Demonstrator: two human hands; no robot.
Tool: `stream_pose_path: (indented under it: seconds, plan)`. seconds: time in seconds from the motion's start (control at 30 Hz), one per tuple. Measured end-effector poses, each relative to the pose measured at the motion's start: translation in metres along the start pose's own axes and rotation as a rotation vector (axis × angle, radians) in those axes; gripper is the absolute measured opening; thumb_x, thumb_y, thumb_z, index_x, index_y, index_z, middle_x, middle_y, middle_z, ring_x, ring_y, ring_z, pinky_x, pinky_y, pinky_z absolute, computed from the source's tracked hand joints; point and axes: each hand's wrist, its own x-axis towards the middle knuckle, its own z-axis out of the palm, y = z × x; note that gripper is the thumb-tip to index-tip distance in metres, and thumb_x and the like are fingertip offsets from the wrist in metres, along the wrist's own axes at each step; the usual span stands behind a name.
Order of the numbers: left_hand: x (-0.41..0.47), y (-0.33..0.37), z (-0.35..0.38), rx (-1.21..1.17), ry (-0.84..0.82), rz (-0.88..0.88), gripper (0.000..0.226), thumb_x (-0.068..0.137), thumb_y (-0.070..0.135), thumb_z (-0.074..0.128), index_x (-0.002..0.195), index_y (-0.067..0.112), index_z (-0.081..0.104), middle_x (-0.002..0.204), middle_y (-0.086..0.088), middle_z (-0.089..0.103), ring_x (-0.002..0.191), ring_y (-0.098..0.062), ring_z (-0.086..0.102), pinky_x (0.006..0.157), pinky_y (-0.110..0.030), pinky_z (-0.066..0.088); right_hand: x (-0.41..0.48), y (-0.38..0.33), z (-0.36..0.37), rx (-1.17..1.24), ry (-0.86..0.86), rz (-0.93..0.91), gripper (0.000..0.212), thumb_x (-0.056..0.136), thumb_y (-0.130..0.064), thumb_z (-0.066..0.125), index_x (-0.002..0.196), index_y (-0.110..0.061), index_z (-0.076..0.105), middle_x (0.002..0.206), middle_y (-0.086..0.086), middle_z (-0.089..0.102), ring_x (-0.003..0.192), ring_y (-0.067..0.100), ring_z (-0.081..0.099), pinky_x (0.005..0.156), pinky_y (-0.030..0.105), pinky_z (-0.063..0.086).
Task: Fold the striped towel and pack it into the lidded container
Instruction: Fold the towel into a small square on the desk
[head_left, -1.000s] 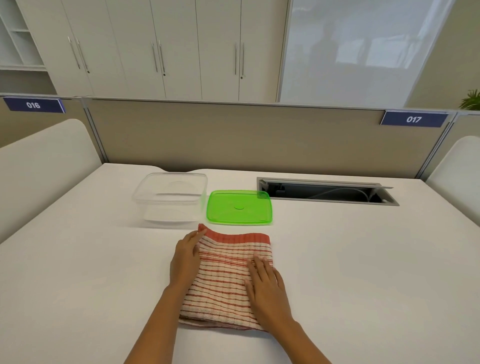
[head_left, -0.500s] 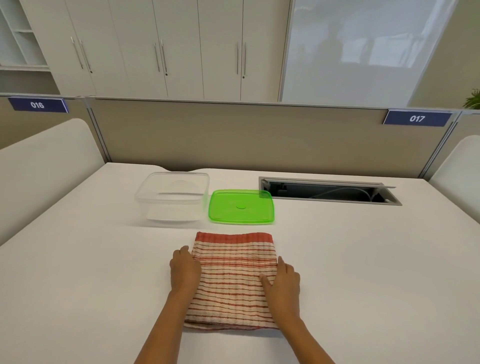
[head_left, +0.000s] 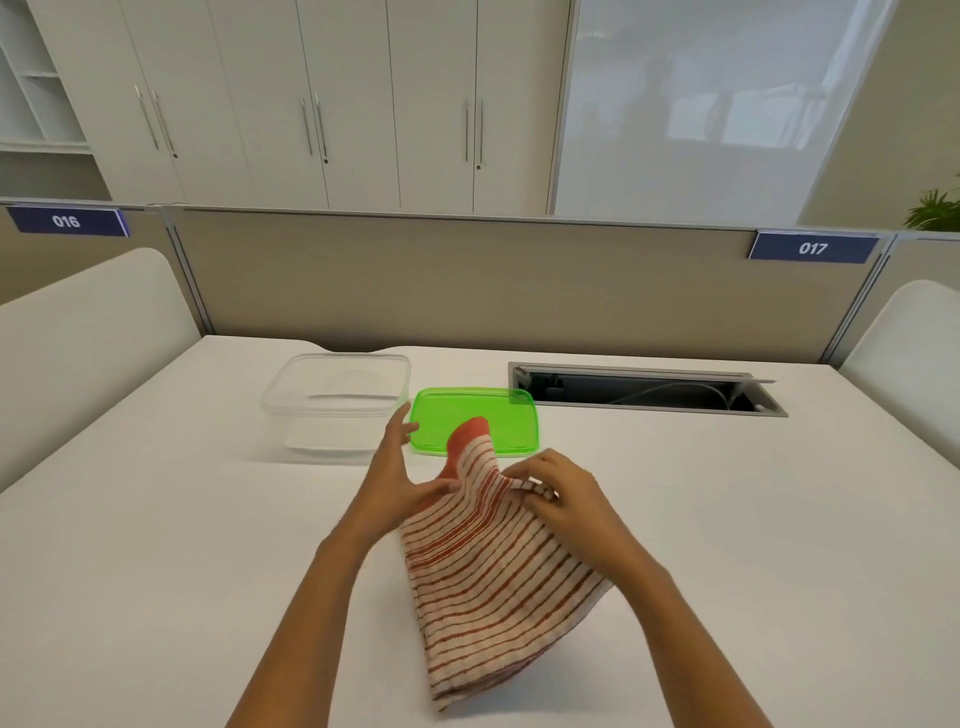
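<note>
The right hand (head_left: 563, 496) has its fingers curled shut, pinching the upper edge of the folded striped towel (head_left: 488, 566) between thumb and fingertips. The left hand (head_left: 397, 475) is mostly open, fingers spread and pointing away, with its thumb pressed against the towel's left edge beside the red band. Whether that hand truly grips the cloth cannot be told. The towel is lifted at its top and hangs tilted over the near middle of the desk (head_left: 156, 545). Behind it lies the green lid (head_left: 475, 410), flat. Just left of the lid stands the clear container (head_left: 337, 402), open, toward the desk's far edge.
</note>
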Motion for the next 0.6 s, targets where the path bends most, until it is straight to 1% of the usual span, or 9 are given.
stream_pose_path:
  seconds: [0.07,0.13,0.17,0.23,0.3,0.37,0.43,0.5,0.6]
  plan:
    - [0.006,0.011,-0.007,-0.111,-0.146,0.014,0.107,0.063,0.011,0.084,0.146,0.028,0.019,0.136,0.004,0.047,0.127,-0.013,0.042,0.111,-0.032,0.030,0.004,-0.014,-0.020,-0.005,-0.053,-0.094,0.022,0.088,-0.014,0.060,0.106,-0.025,0.068,0.096,-0.016,0.055,0.091,-0.006,0.052,0.082,0.003,0.039]
    - [0.007,0.019,-0.015,-0.170,-0.313,-0.014,0.086,0.064,0.009,0.083,0.136,0.032,0.042,0.129,0.004,0.061,0.118,-0.013,0.057,0.109,-0.040,0.040,0.007,-0.026,-0.037,-0.001,-0.066,-0.161,0.020,0.088,-0.016,0.061,0.104,-0.023,0.069,0.094,-0.020,0.055,0.091,-0.009,0.053,0.081,0.003,0.039]
    - [0.006,0.023,-0.018,-0.165,-0.366,-0.027,0.069,0.063,0.013,0.082,0.124,0.034,0.057,0.118,0.005,0.068,0.109,-0.011,0.063,0.104,-0.041,0.045,0.008,-0.030,-0.045,0.001,-0.069,-0.178,0.019,0.087,-0.017,0.061,0.104,-0.023,0.069,0.093,-0.022,0.055,0.091,-0.008,0.053,0.081,0.003,0.039]
    - [0.003,0.030,-0.021,-0.158,-0.383,-0.040,0.034,0.062,0.021,0.079,0.093,0.036,0.074,0.096,0.008,0.077,0.091,-0.008,0.071,0.092,-0.037,0.053,0.009,-0.033,-0.058,0.002,-0.071,-0.179,0.018,0.088,-0.020,0.061,0.103,-0.025,0.069,0.094,-0.025,0.056,0.093,-0.007,0.054,0.081,0.007,0.042]
    - [-0.004,0.039,-0.021,-0.173,-0.364,-0.026,0.017,0.068,0.028,0.074,0.081,0.039,0.076,0.085,0.013,0.077,0.082,-0.007,0.073,0.077,-0.027,0.053,0.009,-0.032,-0.068,-0.011,-0.072,-0.134,0.017,0.087,-0.028,0.061,0.102,-0.034,0.066,0.095,-0.026,0.057,0.095,-0.002,0.056,0.080,0.013,0.046]
    - [-0.010,0.048,-0.022,-0.194,-0.317,-0.004,0.012,0.072,0.035,0.069,0.081,0.040,0.075,0.084,0.011,0.077,0.080,-0.010,0.073,0.068,-0.021,0.053,0.007,-0.029,-0.074,-0.038,-0.078,-0.085,0.015,0.083,-0.038,0.064,0.093,-0.049,0.060,0.095,-0.027,0.058,0.091,0.002,0.058,0.073,0.015,0.048]
    - [-0.013,0.059,-0.024,-0.222,-0.267,0.022,0.010,0.077,0.032,0.069,0.083,0.036,0.075,0.086,0.005,0.078,0.078,-0.017,0.074,0.065,-0.023,0.055,0.004,-0.023,-0.077,-0.057,-0.089,-0.049,0.019,0.079,-0.044,0.067,0.085,-0.056,0.054,0.091,-0.030,0.058,0.087,0.001,0.058,0.067,0.011,0.045]
    - [-0.017,0.072,-0.026,-0.235,-0.240,0.051,0.011,0.082,0.028,0.066,0.085,0.034,0.075,0.085,0.002,0.078,0.075,-0.020,0.074,0.063,-0.025,0.056,0.002,-0.015,-0.077,-0.058,-0.123,-0.019,0.023,0.078,-0.043,0.068,0.084,-0.058,0.052,0.090,-0.031,0.057,0.088,0.000,0.058,0.068,0.010,0.045]
    - [-0.023,0.091,-0.029,-0.256,-0.253,0.110,0.014,0.084,0.028,0.063,0.090,0.033,0.076,0.086,0.004,0.077,0.077,-0.020,0.074,0.062,-0.022,0.056,-0.002,0.002,-0.074,-0.024,-0.188,0.059,0.026,0.080,-0.031,0.070,0.084,-0.053,0.057,0.092,-0.028,0.060,0.091,0.001,0.059,0.069,0.008,0.046]
